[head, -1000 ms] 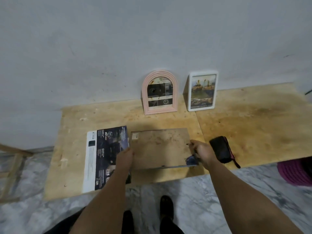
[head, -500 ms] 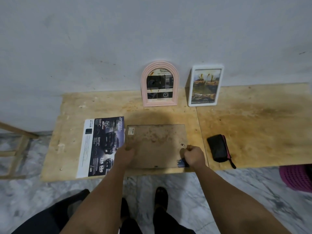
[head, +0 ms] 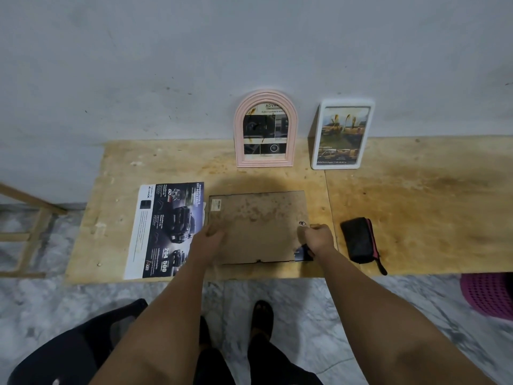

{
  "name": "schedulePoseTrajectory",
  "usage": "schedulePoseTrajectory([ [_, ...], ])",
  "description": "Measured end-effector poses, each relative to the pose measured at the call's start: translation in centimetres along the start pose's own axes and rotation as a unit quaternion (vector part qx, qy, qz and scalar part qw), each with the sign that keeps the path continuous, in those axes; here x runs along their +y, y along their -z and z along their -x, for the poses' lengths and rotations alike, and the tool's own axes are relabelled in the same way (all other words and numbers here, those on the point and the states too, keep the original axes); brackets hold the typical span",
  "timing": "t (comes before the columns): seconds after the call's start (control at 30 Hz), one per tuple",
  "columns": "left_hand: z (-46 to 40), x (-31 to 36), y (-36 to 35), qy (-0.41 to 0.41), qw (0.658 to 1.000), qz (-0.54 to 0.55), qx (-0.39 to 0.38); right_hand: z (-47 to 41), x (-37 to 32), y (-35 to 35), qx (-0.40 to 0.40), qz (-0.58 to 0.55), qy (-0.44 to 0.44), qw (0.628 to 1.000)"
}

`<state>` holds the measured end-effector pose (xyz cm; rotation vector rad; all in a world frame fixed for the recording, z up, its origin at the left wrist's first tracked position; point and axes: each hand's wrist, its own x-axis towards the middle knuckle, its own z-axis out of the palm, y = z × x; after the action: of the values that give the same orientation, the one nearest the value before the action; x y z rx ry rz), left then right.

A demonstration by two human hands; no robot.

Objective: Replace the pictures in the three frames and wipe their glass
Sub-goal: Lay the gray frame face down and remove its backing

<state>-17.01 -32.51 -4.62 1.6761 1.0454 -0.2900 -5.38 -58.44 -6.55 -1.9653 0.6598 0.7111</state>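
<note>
Brochure (head: 169,229) reads "204 500"; left hand (head: 212,236) presses frame back (head: 258,226), right hand (head: 317,238) pinches its corner.

Car brochure (head: 169,229) reads "POWERTRAIN & OFF-ROAD ABILITY", "204 500" — pink arched frame (head: 265,129) shows "ADVAN"

Plain home room, bare grey wall (head: 166,65), plywood board (head: 416,190) on marble floor (head: 319,307), pink basket (head: 488,295)
</note>
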Motion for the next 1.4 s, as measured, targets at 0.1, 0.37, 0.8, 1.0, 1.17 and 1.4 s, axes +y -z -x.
schedulePoseTrajectory([
  [0.1,-0.5,-0.6,-0.5,-0.004,1.000,-0.023,0.006,-1.2,0.4,-0.2,0.002,-0.016,-0.025,1.000],
  [0.37,-1.2,-1.5,-1.4,-0.014,0.991,-0.132,0.004,-3.2,1.5,0.7,-0.027,-0.127,-0.131,0.983],
  [0.8,-3.0,-1.8,-2.4,-0.017,0.966,-0.253,-0.051,-4.2,0.5,8.6,0.119,-0.284,-0.046,0.950],
  [1.0,-3.7,-2.1,-2.7,-0.018,0.960,-0.277,-0.043,-7.5,-0.4,16.9,0.242,-0.304,-0.067,0.919],
  [1.17,-3.4,-2.1,-3.0,-0.024,0.955,-0.293,-0.040,-8.4,-0.3,21.7,0.277,-0.284,-0.048,0.917],
  [1.4,-3.6,-2.4,-3.1,-0.023,0.956,-0.288,-0.043,-9.9,0.5,21.8,0.222,-0.188,-0.050,0.955],
])
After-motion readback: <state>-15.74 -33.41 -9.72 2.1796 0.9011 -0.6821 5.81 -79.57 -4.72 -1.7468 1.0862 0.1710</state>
